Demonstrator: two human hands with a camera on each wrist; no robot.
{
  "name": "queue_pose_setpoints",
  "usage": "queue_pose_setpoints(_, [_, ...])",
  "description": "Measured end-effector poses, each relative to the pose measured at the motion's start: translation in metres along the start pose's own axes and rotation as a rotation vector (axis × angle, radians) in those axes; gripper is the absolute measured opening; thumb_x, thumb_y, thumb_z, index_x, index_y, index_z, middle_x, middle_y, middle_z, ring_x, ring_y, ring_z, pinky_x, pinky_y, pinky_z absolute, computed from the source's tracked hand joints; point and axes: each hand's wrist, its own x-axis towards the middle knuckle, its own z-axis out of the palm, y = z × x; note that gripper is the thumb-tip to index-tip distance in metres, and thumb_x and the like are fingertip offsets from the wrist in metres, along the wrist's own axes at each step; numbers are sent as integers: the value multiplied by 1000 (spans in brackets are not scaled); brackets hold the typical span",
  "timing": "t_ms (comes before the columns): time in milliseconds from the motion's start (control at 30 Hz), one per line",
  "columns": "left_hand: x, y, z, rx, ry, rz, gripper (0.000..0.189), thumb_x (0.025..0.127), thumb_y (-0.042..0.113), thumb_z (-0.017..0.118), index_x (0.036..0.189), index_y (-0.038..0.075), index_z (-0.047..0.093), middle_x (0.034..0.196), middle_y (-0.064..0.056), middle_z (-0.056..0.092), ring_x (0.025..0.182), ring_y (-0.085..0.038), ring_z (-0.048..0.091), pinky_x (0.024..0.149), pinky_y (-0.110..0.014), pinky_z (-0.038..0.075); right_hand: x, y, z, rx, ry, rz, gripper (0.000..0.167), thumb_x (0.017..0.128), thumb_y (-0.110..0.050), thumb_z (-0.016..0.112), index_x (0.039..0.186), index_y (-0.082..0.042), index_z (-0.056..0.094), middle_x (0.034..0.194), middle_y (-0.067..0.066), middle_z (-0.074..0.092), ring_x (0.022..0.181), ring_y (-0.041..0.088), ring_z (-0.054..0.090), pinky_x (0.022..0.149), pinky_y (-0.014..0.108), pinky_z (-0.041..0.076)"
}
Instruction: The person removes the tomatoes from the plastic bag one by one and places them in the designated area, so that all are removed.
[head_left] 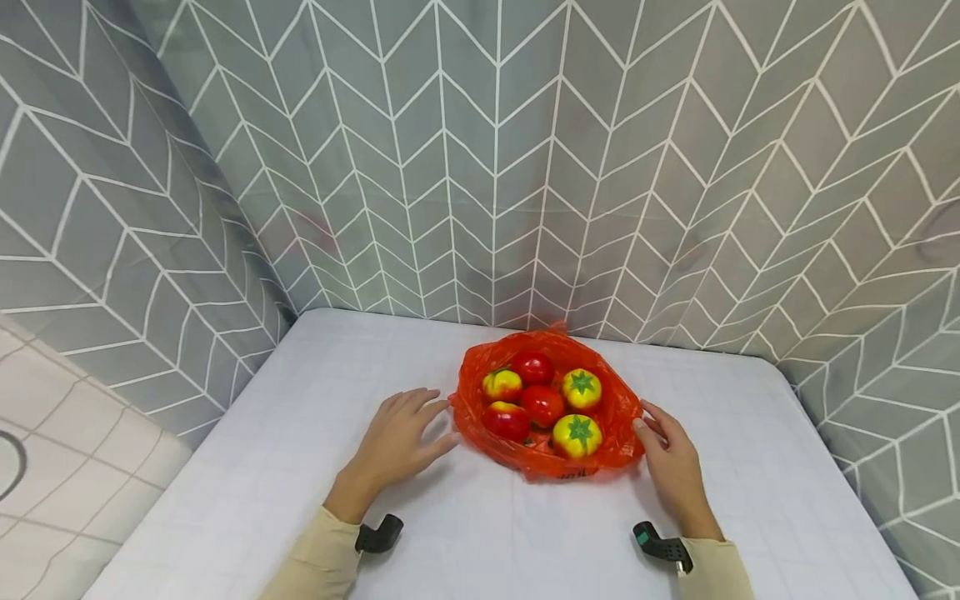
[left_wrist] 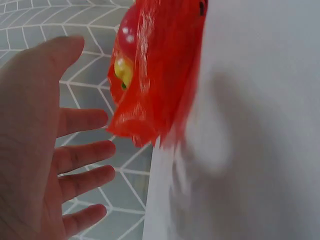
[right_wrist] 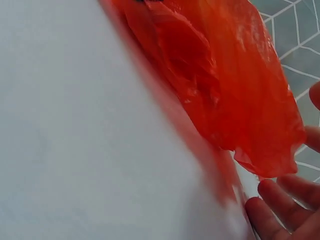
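A red plastic bag [head_left: 551, 467] lies spread open on the table, its rim wide and crinkled. Inside sit several glossy fruits, among them a red one [head_left: 543, 406] in the middle and a yellow one with a green star-shaped top [head_left: 577, 436] at the front. My left hand [head_left: 401, 442] hovers just left of the bag, fingers spread and holding nothing; the left wrist view shows a gap between its fingers and the bag. At the bag's right edge is my right hand [head_left: 672, 462], its thumb and fingers apart, with a finger touching the plastic.
A white cloth covers the table [head_left: 480, 542]. Grey curtains [head_left: 525, 167] with a white chevron pattern hang behind and on both sides. Pale tiles [head_left: 67, 467] show at the lower left. Each wrist wears a black camera mount [head_left: 379, 534].
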Motion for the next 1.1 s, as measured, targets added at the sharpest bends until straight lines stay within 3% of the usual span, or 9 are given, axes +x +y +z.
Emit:
queue_pose_setpoints(167, [21,13,-1,-44,40,45,54,93,56,60,130,17,67,130,-4,62,124,-26,54,105,-51,42,-1,4,6,47,5,13,58,103,-46,49,153,-16,43,151,15,44,132,33,50,97,24,48])
queue_pose_setpoints(300, [41,20,-4,-62,53,82,45,94,48,64,125,15,69,124,-4,66,118,-24,58,101,-47,47,1,5,7,54,-30,2,60,103,-45,51,154,-14,40,153,15,41,134,34,47,105,35,44])
queue_pose_setpoints(400, [54,24,-6,-189,4,57,40,95,41,65,124,14,70,122,-2,67,116,-22,60,100,-44,49,2,7,7,38,-42,-5,60,103,-44,51,154,-13,40,155,15,39,135,35,45,108,46,41])
queue_pose_setpoints(533, [69,29,-9,-465,-102,-68,38,97,37,64,127,14,68,125,-1,66,119,-22,58,102,-46,49,3,12,9,7,-41,-38,60,102,-44,54,152,-12,43,157,15,36,142,37,37,113,53,33])
queue_pose_setpoints(633, [77,31,-9,-583,-144,-166,37,98,37,64,128,16,68,126,0,65,121,-24,57,101,-49,49,3,13,12,-21,-46,-39,61,101,-46,56,152,-14,44,157,15,37,145,38,31,114,57,29])
queue_pose_setpoints(833, [87,29,-6,-644,-144,-270,35,97,38,64,125,17,69,121,0,67,116,-24,60,96,-48,52,-1,14,17,-62,-54,3,60,101,-46,56,151,-14,45,153,17,42,143,38,34,114,57,30])
queue_pose_setpoints(1100, [105,34,-1,-645,-117,-373,37,95,38,67,124,15,68,122,-4,66,115,-25,59,95,-47,53,-2,9,14,-68,-69,9,60,102,-43,56,152,-13,43,154,17,41,143,39,34,113,56,32])
